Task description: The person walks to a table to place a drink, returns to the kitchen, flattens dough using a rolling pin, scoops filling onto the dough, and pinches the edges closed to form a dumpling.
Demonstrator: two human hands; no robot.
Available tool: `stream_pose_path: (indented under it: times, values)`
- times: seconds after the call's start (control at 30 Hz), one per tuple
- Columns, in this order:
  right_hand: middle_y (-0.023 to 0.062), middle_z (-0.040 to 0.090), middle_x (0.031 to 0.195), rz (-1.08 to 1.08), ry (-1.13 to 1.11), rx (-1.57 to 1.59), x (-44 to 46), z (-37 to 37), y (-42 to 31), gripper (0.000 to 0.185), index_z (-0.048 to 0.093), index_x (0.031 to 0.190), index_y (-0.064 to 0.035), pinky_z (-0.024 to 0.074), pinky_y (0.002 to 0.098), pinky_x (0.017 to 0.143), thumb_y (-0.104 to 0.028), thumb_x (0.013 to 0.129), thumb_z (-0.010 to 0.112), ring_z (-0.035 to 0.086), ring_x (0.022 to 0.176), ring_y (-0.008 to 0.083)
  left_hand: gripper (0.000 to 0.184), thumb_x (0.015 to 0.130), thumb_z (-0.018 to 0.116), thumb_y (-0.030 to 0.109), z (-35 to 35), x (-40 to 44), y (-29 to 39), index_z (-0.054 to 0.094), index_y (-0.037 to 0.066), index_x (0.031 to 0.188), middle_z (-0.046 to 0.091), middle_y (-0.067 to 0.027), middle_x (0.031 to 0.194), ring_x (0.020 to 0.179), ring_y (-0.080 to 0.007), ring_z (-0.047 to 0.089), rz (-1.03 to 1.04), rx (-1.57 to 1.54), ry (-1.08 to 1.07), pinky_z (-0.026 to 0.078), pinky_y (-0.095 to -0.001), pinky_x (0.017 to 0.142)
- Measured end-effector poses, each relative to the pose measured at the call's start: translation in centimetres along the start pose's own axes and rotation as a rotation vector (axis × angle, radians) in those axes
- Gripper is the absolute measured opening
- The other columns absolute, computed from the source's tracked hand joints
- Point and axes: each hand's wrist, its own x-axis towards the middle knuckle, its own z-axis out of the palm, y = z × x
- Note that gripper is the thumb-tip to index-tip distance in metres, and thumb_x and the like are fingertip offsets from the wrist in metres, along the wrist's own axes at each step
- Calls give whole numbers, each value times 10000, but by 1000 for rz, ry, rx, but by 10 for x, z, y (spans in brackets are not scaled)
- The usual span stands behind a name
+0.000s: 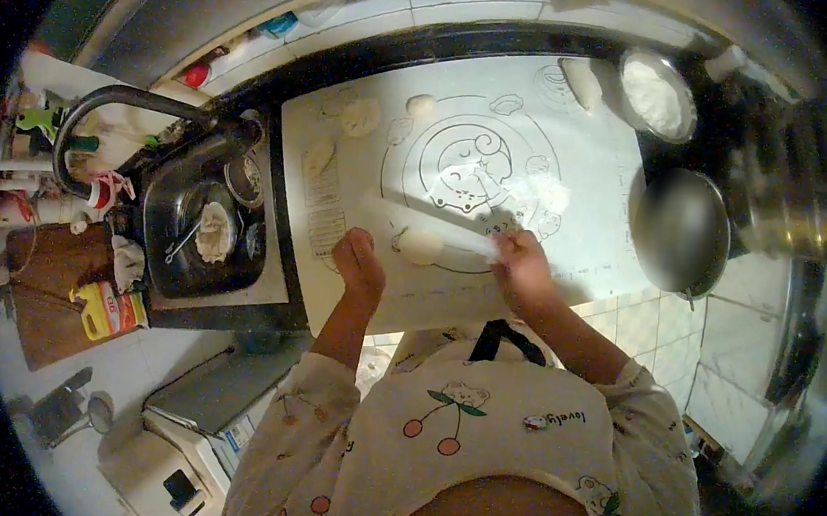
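My right hand (525,269) is closed around one end of a pale rolling pin (444,229), which is blurred by motion. The pin slants up and left across the white baking mat (602,166). Just below it lies a piece of dough (419,248). My left hand (360,262) is curled closed near the mat's front left, apart from the pin; what its fingers hold, if anything, is hidden. Toward the back of the mat lie a small dough ball (421,106), a flat dough round (358,117) and a dough log (581,83). Flour (545,192) is scattered right of the printed drawing.
A metal bowl of flour (655,96) stands at the back right, with a round pan (681,234) in front of it. To the left, a dark sink (170,241) holds bowls under a black faucet (137,95). A yellow bottle (95,312) lies beyond it.
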Motion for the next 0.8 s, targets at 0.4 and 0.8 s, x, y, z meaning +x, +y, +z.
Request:
stream_pose_path:
  times: [0.4,0.8]
  values:
    - [141,544,926,-16,-235,182,24,66,-25,377,550,1068,-87,432,453,763,-94,694,592,513,874,335,836,751,638,302,-3,-60,3,172,-41,1355,161,-258,1412,1322,-419,122,185,782,-337,95,-528,1068]
    - [161,577,1121,-208,-188,64,89,44,-29,392,562,1132,-79,430,391,872,-355,874,455,572,981,267,827,779,624,317,61,73,25,162,2,1388,113,-218,1448,1342,-380,97,297,665,-96,106,-533,1067]
